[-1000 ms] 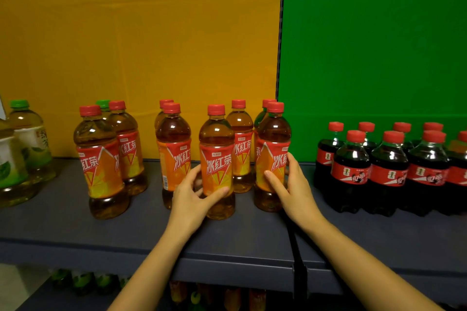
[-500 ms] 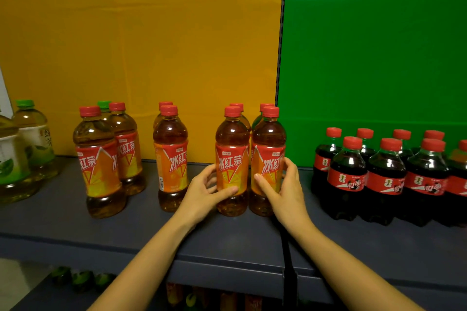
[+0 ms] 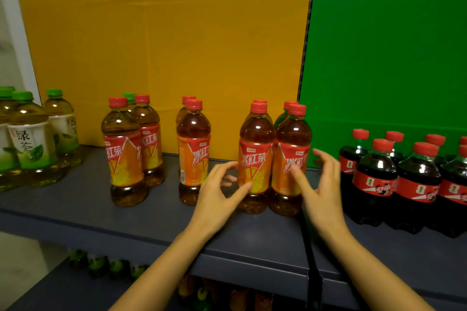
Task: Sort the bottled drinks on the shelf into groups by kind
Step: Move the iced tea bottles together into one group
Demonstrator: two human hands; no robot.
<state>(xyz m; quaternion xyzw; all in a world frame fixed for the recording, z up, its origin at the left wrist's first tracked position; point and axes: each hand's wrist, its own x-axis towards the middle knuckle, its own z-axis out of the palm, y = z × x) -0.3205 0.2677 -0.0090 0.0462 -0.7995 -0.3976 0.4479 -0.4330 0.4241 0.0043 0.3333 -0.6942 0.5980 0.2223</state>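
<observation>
Both hands are hovering with loose, part-open grips, holding nothing: left hand (image 3: 214, 192) thumb brushing one iced tea bottle (image 3: 255, 159), right hand (image 3: 321, 184) beside its neighbour (image 3: 290, 161) on the shelf (image 3: 75, 212). Best keep both upright, touching.

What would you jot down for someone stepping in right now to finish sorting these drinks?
Left hand: open, thumb by the front iced tea bottle, not gripping.
Right hand: open beside its neighbour iced tea bottle, holding nothing.
Shelf: green tea bottles far left, iced tea in the middle, cola bottles right.
Done: two iced teas stand together by the cola.
Left: gather the spread-out iced teas; one green-capped bottle stands behind them and likely belongs with the green tea.
</observation>
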